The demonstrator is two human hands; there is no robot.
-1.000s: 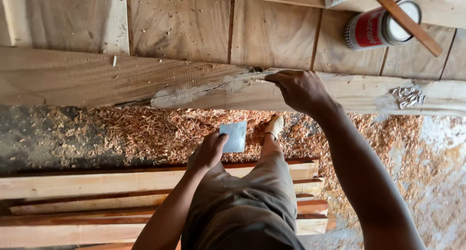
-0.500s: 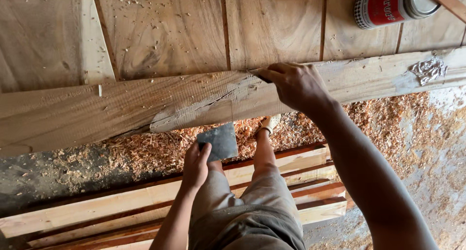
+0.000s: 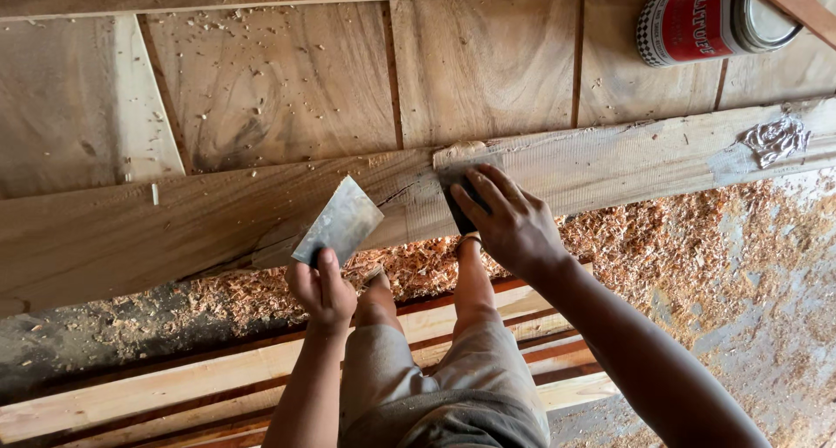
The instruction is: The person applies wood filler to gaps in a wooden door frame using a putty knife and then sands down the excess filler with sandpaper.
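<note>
My left hand (image 3: 320, 287) has raised the scraper (image 3: 338, 222) onto the plank (image 3: 610, 165); fingers closed round its handle. My right hand (image 3: 509, 222) presses flat, fingers spread, steadying the plank's near edge.

Can (image 3: 714, 17) on panelled bench top (image 3: 261, 91), behind long plank (image 3: 610, 161); wood shavings (image 3: 662, 256) and stacked boards (image 3: 174, 387) on floor below.

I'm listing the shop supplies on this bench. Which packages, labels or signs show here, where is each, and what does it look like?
Tin can: top right on the boards, lying on its side; round, with a silver metal lid end.
Its label: wraps the can; red with white lettering and a black-and-white chequered band at the left end.
No signs or screens show.
</note>
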